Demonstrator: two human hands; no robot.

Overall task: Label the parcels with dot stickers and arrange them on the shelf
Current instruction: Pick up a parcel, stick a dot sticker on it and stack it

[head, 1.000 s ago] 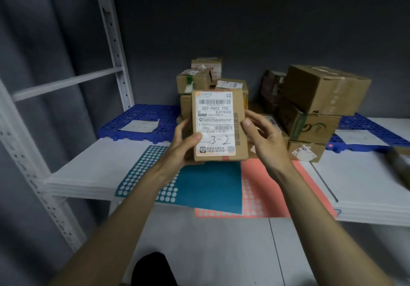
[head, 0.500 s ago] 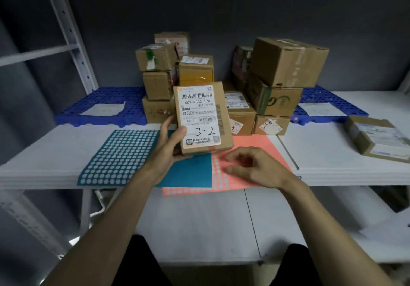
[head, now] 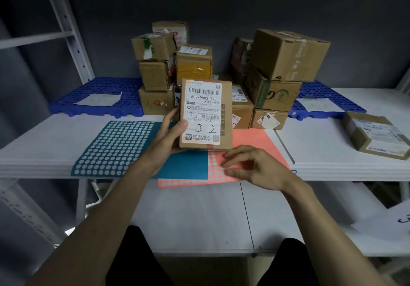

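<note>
My left hand (head: pixel 165 140) grips a small brown parcel (head: pixel 225 114) upright above the shelf, its white label with "3-2" facing me. Under it lie a teal dot-sticker sheet (head: pixel 115 148) and a pink dot-sticker sheet (head: pixel 255 139) on the white shelf (head: pixel 332 159). My right hand (head: pixel 255 165) hovers over the pink sheet's lower edge, fingers curled with fingertips at the dots. I cannot tell whether it pinches a sticker.
Two stacks of brown parcels (head: pixel 159 74) (head: pixel 286 57) stand at the back of the shelf between two blue perforated pallets (head: pixel 97 94) (head: pixel 321 90). A flat parcel (head: pixel 375 134) lies at right. A white shelf upright (head: pixel 66 25) rises at left. A lower shelf board (head: pixel 199 217) lies beneath.
My right hand let go of the parcel and came down onto the pink sticker sheet. My left hand alone now holds the parcel. The view shifted left.
</note>
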